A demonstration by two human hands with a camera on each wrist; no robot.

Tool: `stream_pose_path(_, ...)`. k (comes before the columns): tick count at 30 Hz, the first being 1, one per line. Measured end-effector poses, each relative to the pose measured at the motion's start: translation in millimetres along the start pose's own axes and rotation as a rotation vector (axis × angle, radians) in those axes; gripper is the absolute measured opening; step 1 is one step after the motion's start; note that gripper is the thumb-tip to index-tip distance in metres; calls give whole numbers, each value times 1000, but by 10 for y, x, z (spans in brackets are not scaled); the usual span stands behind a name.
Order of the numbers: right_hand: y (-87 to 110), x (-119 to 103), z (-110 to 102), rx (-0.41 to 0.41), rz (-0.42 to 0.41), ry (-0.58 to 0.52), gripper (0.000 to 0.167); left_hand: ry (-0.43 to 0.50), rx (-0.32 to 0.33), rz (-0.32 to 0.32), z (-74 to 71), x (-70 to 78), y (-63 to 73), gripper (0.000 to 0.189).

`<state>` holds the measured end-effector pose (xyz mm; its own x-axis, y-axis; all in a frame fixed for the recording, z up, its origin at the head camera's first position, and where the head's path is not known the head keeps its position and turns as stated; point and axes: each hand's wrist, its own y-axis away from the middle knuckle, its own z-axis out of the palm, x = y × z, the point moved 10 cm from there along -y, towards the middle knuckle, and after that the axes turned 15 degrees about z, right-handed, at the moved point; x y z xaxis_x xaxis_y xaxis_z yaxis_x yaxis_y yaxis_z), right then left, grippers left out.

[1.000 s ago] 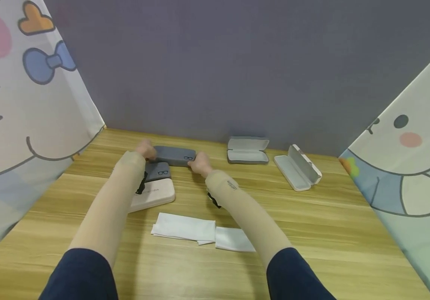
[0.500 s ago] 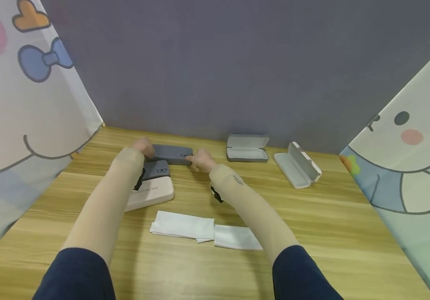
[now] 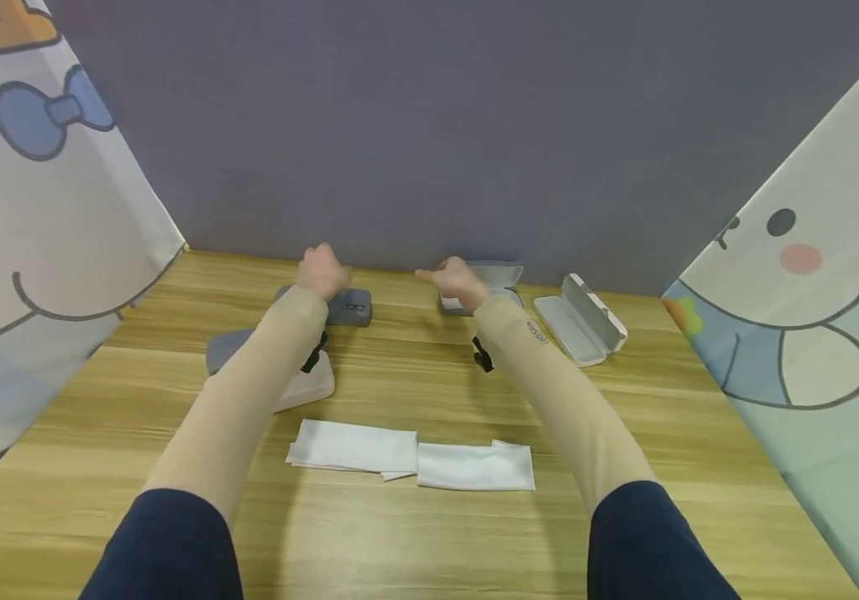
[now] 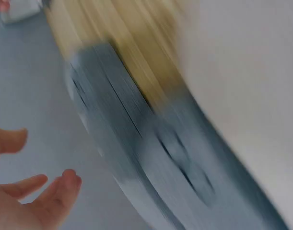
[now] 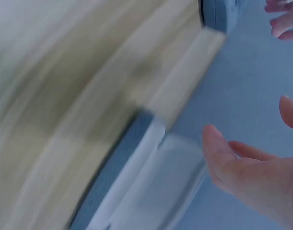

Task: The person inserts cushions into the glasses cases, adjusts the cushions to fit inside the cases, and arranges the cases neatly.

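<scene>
My left hand (image 3: pixel 322 271) is raised over the closed grey glasses case (image 3: pixel 350 308) at the back left, partly covering it in the head view. Its fingers are spread and hold nothing, apart from the case in the left wrist view. Below this case are a second closed grey glasses case (image 3: pixel 228 348) and a white glasses case (image 3: pixel 307 385), both partly hidden by my left forearm. My right hand (image 3: pixel 457 283) hovers in front of the open grey glasses case (image 3: pixel 502 273), fingers loosely extended with nothing between them. In the right wrist view, that open case (image 5: pixel 158 177) lies beyond the fingertips.
A white glasses case (image 3: pixel 575 329) stands open at the right. Two folded white cloths, the left cloth (image 3: pixel 354 447) and the right cloth (image 3: pixel 476 465), lie nearer on the wooden table (image 3: pixel 414 550). A grey partition (image 3: pixel 429 125) rises behind the table's back edge.
Both hands have left the back grey glasses case and risen. My right hand has moved right, in front of the open grey case. The head view has shifted slightly.
</scene>
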<state>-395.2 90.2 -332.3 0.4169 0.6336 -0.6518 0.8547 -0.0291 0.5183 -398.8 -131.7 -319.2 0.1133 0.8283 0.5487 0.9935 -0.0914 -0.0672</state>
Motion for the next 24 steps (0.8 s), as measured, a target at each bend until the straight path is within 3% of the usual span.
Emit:
stream_pose_path(4,10,124,-277,-32,6,-32,73,95,-62,18,289,296,-37,68)
stream_pose_path(9,15,275,-596,-5,16,-38,72,201,-104,42,628,635,-74,74)
stream_pose_path(10,13,299,-656,6,14,-39,62,241,-106,35,689,683,-82,75)
stream_pose_path(15,8,469,-910,76,15,-62,44,431,-119,0,949,891,-138,79)
stream_pose_path(20,-20,690,-1128,128,61,-115,61,517,-123,-37,1091,1073,-178,78)
stream_pose_path(24,-98,865,-1241,178,120,-157,48,629,-124,-117,1206,1103,-187,78)
